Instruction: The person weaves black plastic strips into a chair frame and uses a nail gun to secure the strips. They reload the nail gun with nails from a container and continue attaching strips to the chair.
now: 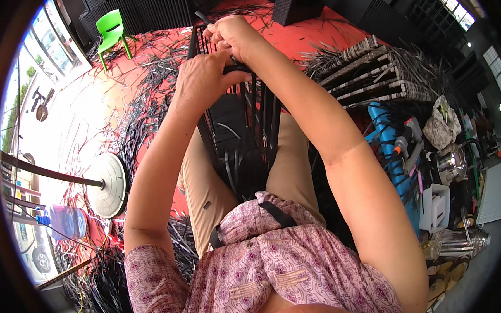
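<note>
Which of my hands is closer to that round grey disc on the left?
Left. Your left hand, at the black frame, is ahead and to the right of the round grey disc; your right hand is farther from it, beyond the left.

Weaving workshop: black strips (138,118) strewn across red floor (308,40), woven panels (370,76) stacked at right.

The frame (230,112) is showing black, and black strips (134,128) are streaking the red floor (290,38). The shirt (305,257) is displaying purple swirls on pink, the trousers (290,166) are looking tan, the chair (111,29) bright green.
</note>
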`<action>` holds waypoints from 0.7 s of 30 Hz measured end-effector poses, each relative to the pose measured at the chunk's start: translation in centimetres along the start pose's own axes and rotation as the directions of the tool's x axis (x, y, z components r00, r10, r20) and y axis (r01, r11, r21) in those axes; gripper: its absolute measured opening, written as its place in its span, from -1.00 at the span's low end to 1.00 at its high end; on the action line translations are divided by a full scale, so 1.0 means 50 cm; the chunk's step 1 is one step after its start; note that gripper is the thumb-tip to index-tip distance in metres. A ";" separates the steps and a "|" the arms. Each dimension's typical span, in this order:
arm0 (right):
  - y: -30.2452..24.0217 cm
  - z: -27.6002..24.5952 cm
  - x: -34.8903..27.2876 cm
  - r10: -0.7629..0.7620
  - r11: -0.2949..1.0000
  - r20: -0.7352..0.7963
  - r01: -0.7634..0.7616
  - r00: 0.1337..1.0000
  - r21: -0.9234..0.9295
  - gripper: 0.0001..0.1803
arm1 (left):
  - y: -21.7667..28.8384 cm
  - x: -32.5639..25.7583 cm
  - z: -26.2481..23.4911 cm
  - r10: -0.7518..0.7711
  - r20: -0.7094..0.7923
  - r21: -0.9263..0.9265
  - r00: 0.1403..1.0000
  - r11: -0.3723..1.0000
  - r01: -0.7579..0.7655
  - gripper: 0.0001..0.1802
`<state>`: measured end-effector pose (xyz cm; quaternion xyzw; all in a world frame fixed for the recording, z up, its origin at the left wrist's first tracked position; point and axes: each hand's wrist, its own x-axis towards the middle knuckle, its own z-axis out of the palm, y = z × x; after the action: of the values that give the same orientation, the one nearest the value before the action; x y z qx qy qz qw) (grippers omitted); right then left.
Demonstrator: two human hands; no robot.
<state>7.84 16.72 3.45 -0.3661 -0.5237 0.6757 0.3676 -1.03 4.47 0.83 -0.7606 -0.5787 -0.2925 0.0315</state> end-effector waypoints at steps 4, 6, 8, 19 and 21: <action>0.014 0.002 0.032 0.115 0.993 -0.121 -0.114 0.986 0.013 -0.75 | -0.012 -0.004 0.013 0.012 -0.040 -0.023 0.999 1.000 -0.013 -0.38; 0.019 -0.005 0.047 0.142 0.990 -0.182 -0.144 0.973 0.004 -0.77 | -0.004 -0.004 0.008 0.020 -0.066 -0.046 0.998 0.999 -0.023 -0.41; 0.013 -0.015 0.064 0.183 0.980 -0.171 -0.192 0.968 -0.041 -0.80 | -0.003 0.002 0.009 0.040 -0.059 -0.044 0.997 0.998 -0.043 -0.42; 0.064 -0.030 0.190 0.381 0.918 -0.089 -0.388 0.920 -0.084 -0.76 | -0.047 -0.013 -0.008 0.128 0.022 -0.117 0.991 0.985 -0.125 -0.52; 0.089 -0.169 0.333 0.380 0.916 -0.163 -0.395 0.911 -0.075 -0.83 | -0.008 0.040 0.026 0.281 -0.044 -0.209 0.959 0.936 -0.284 -0.59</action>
<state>7.08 34.30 -4.26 -0.5299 -0.4475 0.6780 0.2433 -0.56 6.81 0.61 -0.8329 -0.4285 -0.3504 -0.0047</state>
